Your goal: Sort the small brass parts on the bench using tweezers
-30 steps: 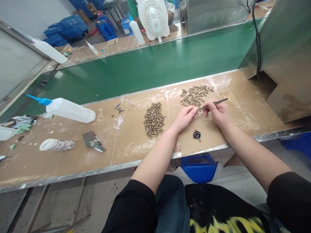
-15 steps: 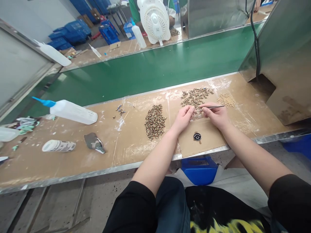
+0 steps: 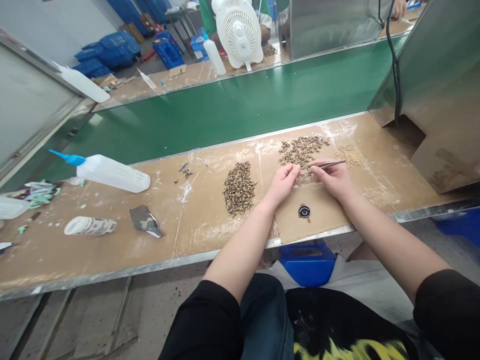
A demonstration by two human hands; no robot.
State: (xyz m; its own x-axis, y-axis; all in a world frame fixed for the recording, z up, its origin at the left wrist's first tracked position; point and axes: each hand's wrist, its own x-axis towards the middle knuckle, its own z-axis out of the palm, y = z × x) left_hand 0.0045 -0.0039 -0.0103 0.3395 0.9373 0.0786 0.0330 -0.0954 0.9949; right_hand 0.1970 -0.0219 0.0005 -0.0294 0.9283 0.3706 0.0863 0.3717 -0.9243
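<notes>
The bench lies beneath the right hand, gripping tweezers, and the pinched left hand, whose contents I cannot tell.

1. No words, brands or numbers can be read anywhere.
2. White can, lying down: dark print along its side, too blurred to make out.
3. White bottle with a blue tip, lying down: faint print near its base, illegible.
4. White fan: a mark near its middle, too small to read.
5. Black shirt: large yellow print, cut off; whether it is lettering is unclear.
</notes>
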